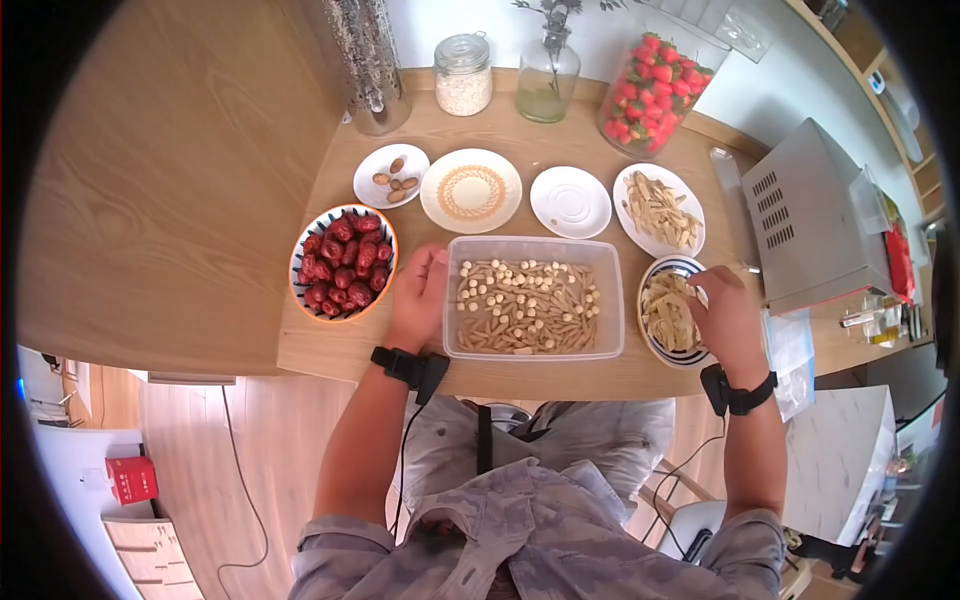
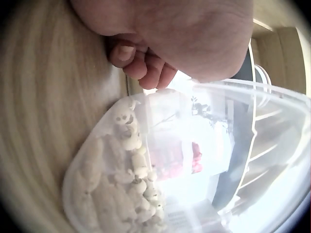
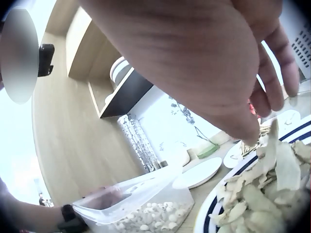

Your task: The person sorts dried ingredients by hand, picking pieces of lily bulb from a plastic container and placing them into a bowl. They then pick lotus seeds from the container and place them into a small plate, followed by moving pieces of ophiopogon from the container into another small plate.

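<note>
My right hand (image 1: 728,312) is over a blue-rimmed bowl (image 1: 645,335) of pale dried slices (image 3: 260,201). Its thumb and fingers pinch one slice (image 3: 273,141) at the top of the pile. Beside the left wall of a clear plastic container (image 1: 533,357), my left hand (image 1: 420,292) rests with its fingers loosely curled and nothing in them. Inside that container, round cream-white pieces that look like lotus seeds (image 3: 158,216) lie over slender light-brown pieces (image 1: 570,325). The left wrist view shows the curled fingers (image 2: 137,68) close to the container's rim.
Red dates fill an orange-rimmed bowl (image 1: 393,250) on the left. Behind stand a plate with several brown nuts (image 1: 397,185), a patterned plate (image 1: 440,180), a white saucer (image 1: 572,180) and a plate of dried strips (image 1: 662,210). Jars, strawberries (image 1: 655,95) and a grey appliance (image 1: 815,225) stand farther out.
</note>
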Action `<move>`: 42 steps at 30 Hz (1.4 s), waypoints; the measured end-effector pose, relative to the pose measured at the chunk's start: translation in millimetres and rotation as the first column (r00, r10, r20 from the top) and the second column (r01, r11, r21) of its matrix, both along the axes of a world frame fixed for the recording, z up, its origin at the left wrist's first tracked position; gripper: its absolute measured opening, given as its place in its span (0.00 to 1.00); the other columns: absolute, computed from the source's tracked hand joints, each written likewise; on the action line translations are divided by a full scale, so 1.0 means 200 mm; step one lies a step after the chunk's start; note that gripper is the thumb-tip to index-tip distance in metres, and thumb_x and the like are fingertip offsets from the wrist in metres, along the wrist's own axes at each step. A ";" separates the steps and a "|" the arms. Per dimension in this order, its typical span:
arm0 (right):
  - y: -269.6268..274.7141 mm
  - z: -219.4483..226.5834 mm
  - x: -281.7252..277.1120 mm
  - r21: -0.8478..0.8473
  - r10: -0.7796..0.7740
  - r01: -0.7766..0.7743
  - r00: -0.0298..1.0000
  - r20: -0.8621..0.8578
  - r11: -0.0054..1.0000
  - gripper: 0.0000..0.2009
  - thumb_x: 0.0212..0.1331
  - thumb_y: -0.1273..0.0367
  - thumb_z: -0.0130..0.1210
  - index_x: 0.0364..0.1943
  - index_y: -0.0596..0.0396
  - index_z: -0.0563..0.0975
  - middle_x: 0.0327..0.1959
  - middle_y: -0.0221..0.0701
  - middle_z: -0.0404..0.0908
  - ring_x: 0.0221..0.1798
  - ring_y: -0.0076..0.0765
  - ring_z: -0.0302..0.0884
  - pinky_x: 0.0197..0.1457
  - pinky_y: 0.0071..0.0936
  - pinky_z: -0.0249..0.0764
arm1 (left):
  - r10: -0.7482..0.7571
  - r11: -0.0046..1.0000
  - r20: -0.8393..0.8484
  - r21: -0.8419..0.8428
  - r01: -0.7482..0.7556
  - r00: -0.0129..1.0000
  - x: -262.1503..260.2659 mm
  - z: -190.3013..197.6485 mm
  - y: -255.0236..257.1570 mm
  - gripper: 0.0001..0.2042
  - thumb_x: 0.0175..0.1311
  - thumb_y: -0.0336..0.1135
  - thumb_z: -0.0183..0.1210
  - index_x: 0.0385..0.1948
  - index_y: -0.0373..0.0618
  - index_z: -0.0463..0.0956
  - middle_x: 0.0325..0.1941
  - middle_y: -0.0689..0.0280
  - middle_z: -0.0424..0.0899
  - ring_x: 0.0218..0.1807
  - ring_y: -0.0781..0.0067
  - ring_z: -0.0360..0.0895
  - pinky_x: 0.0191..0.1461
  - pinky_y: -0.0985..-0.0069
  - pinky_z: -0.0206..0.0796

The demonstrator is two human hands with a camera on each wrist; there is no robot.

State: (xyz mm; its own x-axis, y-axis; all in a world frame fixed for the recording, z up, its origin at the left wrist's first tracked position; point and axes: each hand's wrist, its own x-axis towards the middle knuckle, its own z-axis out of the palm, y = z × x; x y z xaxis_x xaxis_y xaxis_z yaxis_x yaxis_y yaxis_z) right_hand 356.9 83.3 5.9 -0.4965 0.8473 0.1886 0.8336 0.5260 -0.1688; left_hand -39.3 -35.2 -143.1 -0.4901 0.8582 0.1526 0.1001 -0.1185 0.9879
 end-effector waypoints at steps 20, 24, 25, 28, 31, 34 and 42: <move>0.07 -0.08 -0.80 -0.140 0.483 -0.503 0.661 0.573 0.853 0.04 0.56 0.70 0.60 0.31 0.50 0.86 0.29 0.37 0.84 0.35 0.47 0.86 0.35 0.41 0.79 | 0.013 1.000 -0.074 0.015 -0.012 0.997 0.01 0.03 0.00 0.11 0.79 0.38 0.57 0.41 0.37 0.78 0.28 0.59 0.82 0.30 0.72 0.78 0.36 0.70 0.72; 0.05 -0.15 -0.79 -0.121 0.509 -0.585 0.563 0.651 0.802 0.05 0.54 0.69 0.60 0.26 0.51 0.86 0.26 0.38 0.83 0.35 0.47 0.86 0.34 0.41 0.79 | 0.030 1.000 -0.121 0.004 -0.030 0.992 0.01 0.05 -0.01 0.12 0.79 0.39 0.57 0.42 0.37 0.79 0.28 0.56 0.83 0.29 0.64 0.81 0.36 0.67 0.72; 0.04 -0.16 -0.79 -0.137 0.526 -0.595 0.551 0.648 0.792 0.05 0.53 0.70 0.60 0.24 0.52 0.85 0.26 0.38 0.83 0.34 0.47 0.86 0.34 0.42 0.79 | 0.031 1.000 -0.125 0.008 -0.030 0.992 0.01 0.05 0.00 0.12 0.79 0.39 0.57 0.42 0.37 0.79 0.28 0.55 0.83 0.29 0.63 0.81 0.36 0.67 0.73; 0.09 -0.18 -0.81 -0.210 0.575 -0.587 0.550 0.606 0.782 0.05 0.53 0.70 0.60 0.24 0.52 0.85 0.26 0.39 0.84 0.33 0.48 0.87 0.34 0.43 0.80 | 0.031 1.000 -0.135 0.010 -0.030 0.990 0.00 0.04 0.00 0.13 0.78 0.40 0.57 0.42 0.37 0.80 0.27 0.55 0.83 0.29 0.60 0.82 0.36 0.66 0.73; 0.12 -0.20 -0.81 -0.177 0.565 -0.616 0.521 0.640 0.768 0.06 0.54 0.69 0.60 0.23 0.47 0.86 0.25 0.33 0.86 0.32 0.43 0.88 0.32 0.40 0.79 | 0.026 1.000 -0.131 0.005 -0.025 0.991 0.01 0.05 -0.01 0.13 0.78 0.41 0.57 0.41 0.37 0.80 0.27 0.55 0.83 0.28 0.59 0.82 0.35 0.66 0.72; 0.12 -0.21 -0.80 -0.194 0.552 -0.596 0.507 0.662 0.779 0.07 0.54 0.69 0.60 0.23 0.47 0.86 0.25 0.33 0.86 0.32 0.43 0.88 0.32 0.41 0.79 | 0.007 1.000 -0.134 -0.002 -0.007 0.991 0.01 0.06 -0.01 0.14 0.78 0.41 0.57 0.40 0.37 0.80 0.27 0.54 0.84 0.28 0.58 0.82 0.35 0.65 0.72; 0.15 0.02 -0.85 -0.481 0.644 -0.477 0.713 0.277 0.735 0.05 0.55 0.68 0.61 0.28 0.51 0.87 0.27 0.41 0.85 0.37 0.52 0.86 0.39 0.48 0.80 | -0.001 1.000 -0.143 -0.007 0.000 0.990 0.01 0.08 -0.02 0.14 0.78 0.41 0.57 0.39 0.37 0.80 0.27 0.54 0.84 0.28 0.57 0.83 0.35 0.65 0.72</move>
State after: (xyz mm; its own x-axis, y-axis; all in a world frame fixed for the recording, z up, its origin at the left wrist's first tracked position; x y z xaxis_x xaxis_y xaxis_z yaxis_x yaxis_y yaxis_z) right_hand 186.8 113.7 9.5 -0.8552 0.3432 -0.3885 0.4302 0.8879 -0.1628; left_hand -37.0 -38.6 -127.6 -0.4631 0.8598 0.2150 0.2407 -0.1115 0.9642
